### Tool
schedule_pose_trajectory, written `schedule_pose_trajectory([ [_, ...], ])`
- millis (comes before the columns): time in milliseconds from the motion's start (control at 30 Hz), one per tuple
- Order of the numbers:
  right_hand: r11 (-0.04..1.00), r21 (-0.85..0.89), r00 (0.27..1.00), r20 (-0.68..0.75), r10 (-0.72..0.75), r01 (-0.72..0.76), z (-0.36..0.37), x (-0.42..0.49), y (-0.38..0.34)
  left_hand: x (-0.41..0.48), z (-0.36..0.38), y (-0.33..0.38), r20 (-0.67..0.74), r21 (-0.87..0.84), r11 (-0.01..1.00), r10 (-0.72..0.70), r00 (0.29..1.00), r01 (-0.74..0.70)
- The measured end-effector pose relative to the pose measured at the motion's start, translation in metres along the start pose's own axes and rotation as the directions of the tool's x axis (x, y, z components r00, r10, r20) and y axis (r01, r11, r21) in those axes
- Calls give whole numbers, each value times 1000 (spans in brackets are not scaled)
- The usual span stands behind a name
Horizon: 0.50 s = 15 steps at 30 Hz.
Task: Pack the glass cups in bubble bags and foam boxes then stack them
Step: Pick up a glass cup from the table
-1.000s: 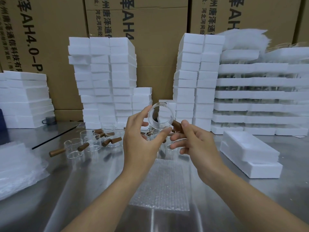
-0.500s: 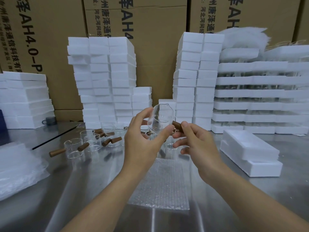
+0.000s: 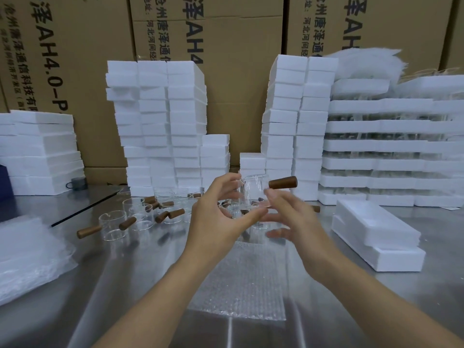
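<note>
My left hand (image 3: 218,217) grips a clear glass cup (image 3: 252,190) above the table, thumb under its base and fingers on its far rim. The cup stands upright and its brown wooden handle (image 3: 283,182) points right. My right hand (image 3: 293,218) hovers just below the handle, motion-blurred, fingers spread and holding nothing. One flat bubble bag (image 3: 241,280) lies on the steel table (image 3: 140,277) under my forearms. Several more glass cups with wooden handles (image 3: 118,222) stand behind my hands and to the left.
A pile of bubble bags (image 3: 27,257) lies at the left edge. An open foam box with its lid askew (image 3: 376,237) sits at the right. Tall stacks of foam boxes (image 3: 160,126) (image 3: 296,126) and foam trays of glasses (image 3: 391,146) line the back, before cardboard cartons.
The cup turned from mouth facing me to upright, handle swinging right. My right hand let go of the handle and dropped slightly below it with fingers spread.
</note>
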State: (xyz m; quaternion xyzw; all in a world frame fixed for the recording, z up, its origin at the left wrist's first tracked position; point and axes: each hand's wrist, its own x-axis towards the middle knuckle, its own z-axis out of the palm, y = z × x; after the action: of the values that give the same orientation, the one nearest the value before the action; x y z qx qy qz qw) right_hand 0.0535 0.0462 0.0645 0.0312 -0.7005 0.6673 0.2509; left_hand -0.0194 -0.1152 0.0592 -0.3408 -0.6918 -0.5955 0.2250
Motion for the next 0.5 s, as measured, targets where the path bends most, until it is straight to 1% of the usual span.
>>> schedule_pose_trajectory([
  [67, 994, 78, 989, 130, 68, -79, 5, -2, 3, -2, 1, 1, 23, -31, 999, -6, 1000, 6],
  [100, 988, 118, 985, 152, 79, -97, 8, -3, 4, -2, 1, 1, 32, -37, 999, -9, 999, 10],
  [133, 982, 156, 986, 147, 84, -107, 10, -4, 5, -3, 1, 1, 40, -34, 999, -9, 999, 11],
  [200, 977, 187, 992, 82, 92, -106, 12, -4, 5, -4, 1, 1, 46, 2, 1000, 10, 999, -10],
  [300, 987, 138, 997, 13, 79, -80, 13, -5, 5, -3, 0, 0, 61, 85, 994, 69, 996, -74],
  [400, 988, 127, 996, 27, 90, -93, 14, -7, 2, -2, 0, 0, 70, 86, 993, 77, 995, -83],
  [433, 981, 153, 993, 36, 113, -117, 14, -7, 1, -1, 0, 0, 65, 77, 994, 71, 995, -76],
  [500, 939, 284, 981, 65, 183, -194, 11, -5, 0, -1, 1, 2, 59, 22, 999, 38, 998, -39],
])
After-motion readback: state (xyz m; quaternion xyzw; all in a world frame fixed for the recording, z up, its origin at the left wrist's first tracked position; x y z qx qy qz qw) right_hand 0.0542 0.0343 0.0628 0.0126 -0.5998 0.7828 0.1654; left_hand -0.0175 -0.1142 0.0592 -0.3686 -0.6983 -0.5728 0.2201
